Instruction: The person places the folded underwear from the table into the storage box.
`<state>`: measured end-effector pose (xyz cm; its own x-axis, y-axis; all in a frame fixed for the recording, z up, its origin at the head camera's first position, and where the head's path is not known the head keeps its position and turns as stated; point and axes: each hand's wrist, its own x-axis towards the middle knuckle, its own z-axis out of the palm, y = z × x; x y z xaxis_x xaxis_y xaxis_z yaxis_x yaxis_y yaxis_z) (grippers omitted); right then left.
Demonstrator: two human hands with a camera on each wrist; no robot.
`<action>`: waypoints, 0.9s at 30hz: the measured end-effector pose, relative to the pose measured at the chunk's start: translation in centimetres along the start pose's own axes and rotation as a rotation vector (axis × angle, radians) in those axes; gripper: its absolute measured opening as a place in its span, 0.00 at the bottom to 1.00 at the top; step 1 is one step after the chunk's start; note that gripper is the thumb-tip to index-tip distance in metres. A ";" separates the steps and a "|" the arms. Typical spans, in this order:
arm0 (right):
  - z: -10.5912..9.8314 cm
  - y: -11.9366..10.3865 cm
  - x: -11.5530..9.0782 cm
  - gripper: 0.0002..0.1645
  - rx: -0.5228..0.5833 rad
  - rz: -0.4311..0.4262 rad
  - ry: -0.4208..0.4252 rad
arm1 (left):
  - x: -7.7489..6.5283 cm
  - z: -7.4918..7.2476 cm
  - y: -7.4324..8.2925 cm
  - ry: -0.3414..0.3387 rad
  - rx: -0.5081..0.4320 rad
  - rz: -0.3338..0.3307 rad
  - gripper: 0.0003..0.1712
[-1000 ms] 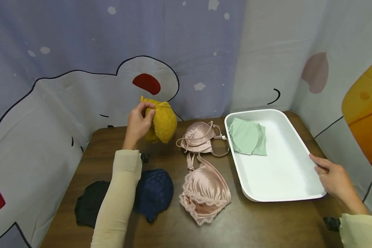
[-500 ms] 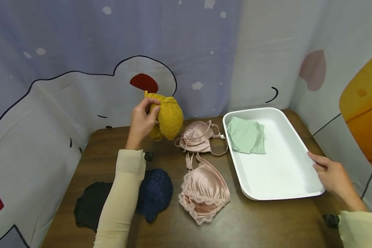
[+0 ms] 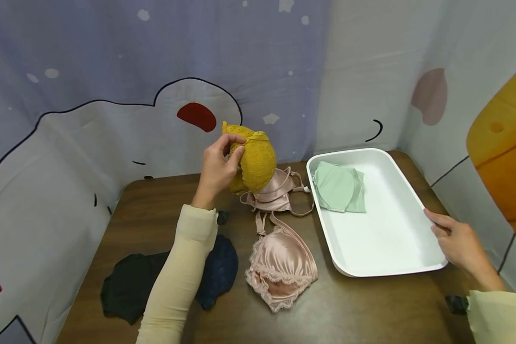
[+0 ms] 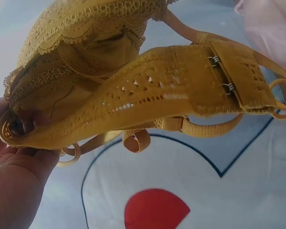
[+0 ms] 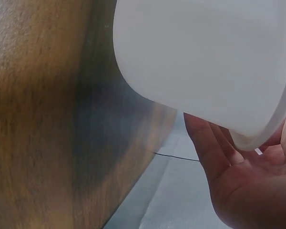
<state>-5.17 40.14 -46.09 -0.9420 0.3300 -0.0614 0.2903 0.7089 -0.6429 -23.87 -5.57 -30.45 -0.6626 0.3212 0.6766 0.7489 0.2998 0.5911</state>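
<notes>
My left hand (image 3: 220, 165) pinches a yellow lace bra (image 3: 258, 162) between thumb and fingers, held up above the table's back part. In the left wrist view the bra's back band (image 4: 148, 90) stretches out with its hooks showing, and straps dangle below. My right hand (image 3: 460, 243) grips the right rim of a white tray (image 3: 395, 239); in the right wrist view its fingers (image 5: 205, 138) lie under the rim, against the outer wall. A folded mint-green garment (image 3: 339, 187) lies in the tray's far left corner.
A pink satin bra (image 3: 279, 191) lies left of the tray, partly behind the yellow one. Nearer is a pink lace-edged bra (image 3: 284, 263). A navy bra (image 3: 219, 272) and a dark garment (image 3: 131, 286) lie at the left, partly under my left forearm. Printed curtains surround the wooden table (image 3: 348, 310).
My left hand has carried the yellow bra to the right and slightly up, so it now overlaps the back pink bra. My right hand keeps its grip on the tray.
</notes>
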 end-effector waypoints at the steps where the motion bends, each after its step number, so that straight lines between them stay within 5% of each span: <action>1: 0.0 0.0 0.0 0.26 0.000 0.001 -0.001 | 0.1 0.2 0.1 -0.001 -0.006 0.005 0.06; 11: -0.2 0.0 0.1 0.26 -0.009 -0.012 -0.006 | 0.9 2.3 1.3 -0.021 -0.054 0.086 0.06; 22: 0.0 -0.3 0.1 0.26 -0.036 -0.025 0.002 | 1.6 4.9 2.9 -0.057 -0.121 0.099 0.06; 27: 0.1 -0.4 0.0 0.25 -0.039 -0.059 0.009 | 1.8 6.1 2.1 -0.070 -0.123 0.125 0.07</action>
<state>-5.32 39.80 -45.87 -0.9561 0.2924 -0.0180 0.2411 0.7506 -0.6152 -23.52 1.15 -30.68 -0.5604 0.4122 0.7184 0.8185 0.1430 0.5564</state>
